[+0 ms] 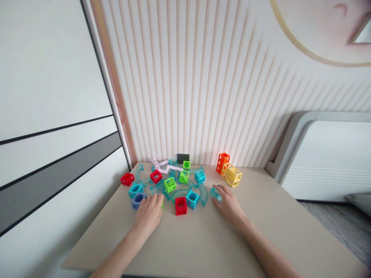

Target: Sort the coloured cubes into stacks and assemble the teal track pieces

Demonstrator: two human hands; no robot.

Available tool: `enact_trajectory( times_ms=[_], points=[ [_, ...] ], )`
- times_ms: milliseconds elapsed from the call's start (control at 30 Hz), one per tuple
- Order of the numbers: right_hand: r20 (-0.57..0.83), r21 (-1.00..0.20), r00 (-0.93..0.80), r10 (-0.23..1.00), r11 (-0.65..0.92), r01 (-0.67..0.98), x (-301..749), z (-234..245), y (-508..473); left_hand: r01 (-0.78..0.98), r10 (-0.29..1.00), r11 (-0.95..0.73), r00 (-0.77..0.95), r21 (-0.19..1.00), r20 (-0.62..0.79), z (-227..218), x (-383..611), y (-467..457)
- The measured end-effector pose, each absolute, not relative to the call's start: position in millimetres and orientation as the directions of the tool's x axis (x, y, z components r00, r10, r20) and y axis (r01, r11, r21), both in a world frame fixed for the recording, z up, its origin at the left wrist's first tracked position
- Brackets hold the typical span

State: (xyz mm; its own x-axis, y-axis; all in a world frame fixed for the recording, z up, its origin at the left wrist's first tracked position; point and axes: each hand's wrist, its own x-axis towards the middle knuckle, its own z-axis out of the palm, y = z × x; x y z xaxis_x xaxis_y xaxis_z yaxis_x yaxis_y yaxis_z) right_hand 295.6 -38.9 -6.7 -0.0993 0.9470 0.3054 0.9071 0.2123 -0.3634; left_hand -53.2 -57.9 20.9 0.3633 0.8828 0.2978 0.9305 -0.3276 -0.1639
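Note:
My left hand [150, 210] is closed over a green block [162, 205], most of which the fingers hide. Just left of it sits a blue cube block [138, 200] with a round hole. On the right, the fingers of my right hand [227, 202] curl round a clear teal piece [215, 194]; its full shape is hidden. Between the hands stand a red cube block [181, 206] and a teal cube block [192, 199]. Curved clear teal track pieces [203, 194] lie behind them, among green cube blocks [170, 185].
Joined orange blocks [223, 163] and yellow blocks [232, 175] stand at the table's back right. Pale lilac zigzag pieces [166, 168] and a small dark panel [183, 158] are near the ribbed wall [185, 85]. Another red block [127, 179] sits by the table's left edge.

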Motion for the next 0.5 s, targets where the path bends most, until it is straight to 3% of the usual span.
enact_trajectory(
  times_ms=[167,333,500],
  points=[
    [0.384,-0.532,-0.035,0.922,0.253,0.808,276.9,23.7,-26.2,0.918,0.859,-0.379,0.395,-0.116,0.326,12.3,-55.6,-56.0],
    [0.327,-0.416,-0.286,0.901,0.409,0.812,205.3,65.3,16.8,0.908,0.818,-0.407,0.412,-0.102,0.402,3.5,-53.9,-57.8],
    [0.301,-0.345,-0.392,0.869,0.482,0.805,144.5,77.8,68.4,0.885,0.748,-0.455,0.441,-0.100,0.496,3.5,-47.2,-63.9]
  ],
)
